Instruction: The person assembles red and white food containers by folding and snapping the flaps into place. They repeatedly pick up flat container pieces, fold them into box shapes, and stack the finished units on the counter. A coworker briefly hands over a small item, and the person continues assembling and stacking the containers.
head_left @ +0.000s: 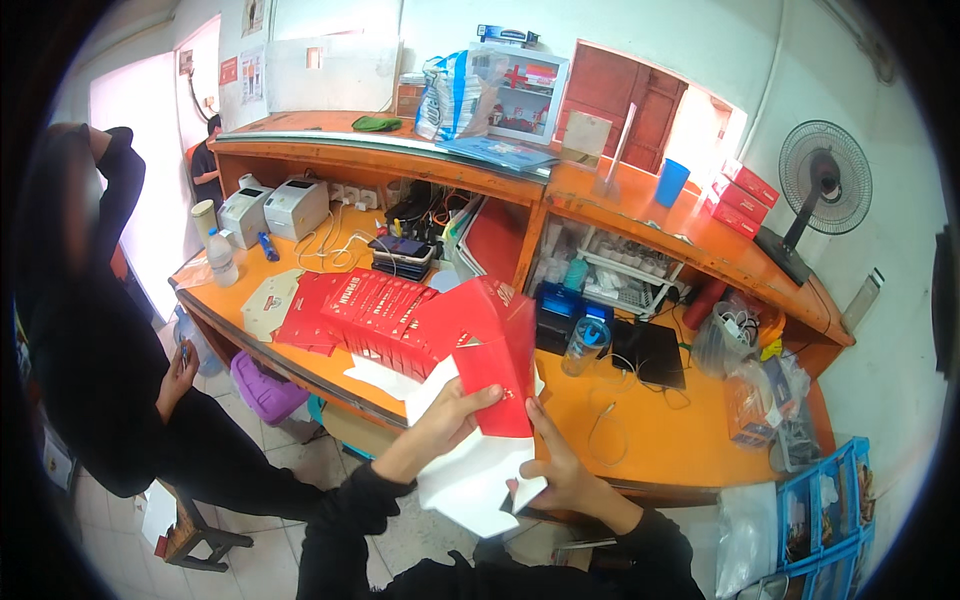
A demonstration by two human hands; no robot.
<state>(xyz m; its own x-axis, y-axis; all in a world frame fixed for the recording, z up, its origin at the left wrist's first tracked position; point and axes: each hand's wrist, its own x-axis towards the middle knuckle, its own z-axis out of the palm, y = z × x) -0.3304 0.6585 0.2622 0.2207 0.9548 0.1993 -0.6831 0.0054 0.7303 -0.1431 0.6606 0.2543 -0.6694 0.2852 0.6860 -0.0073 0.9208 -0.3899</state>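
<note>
In front of me, over the desk's front edge, is a partly folded red cardboard box (500,375) with white inner flaps (470,490) hanging down. My left hand (445,428) grips its left side, the thumb lying on the red panel and the other fingers hidden behind. My right hand (565,470) holds the right side, index finger against the red panel's edge and thumb by a white flap. Just beyond, a row of red folded boxes (370,310) lies close together on the orange desk (650,430). Flat red card sheets (305,310) and a beige card (268,302) lie left of them.
A blue-lidded tumbler (587,345) and a black laptop (650,352) stand to the right. Two label printers (296,205) and a water bottle (221,258) are at the back left. Another person in black (90,330) stands at left, near a wooden stool (195,535). Blue crates (825,510) stand lower right.
</note>
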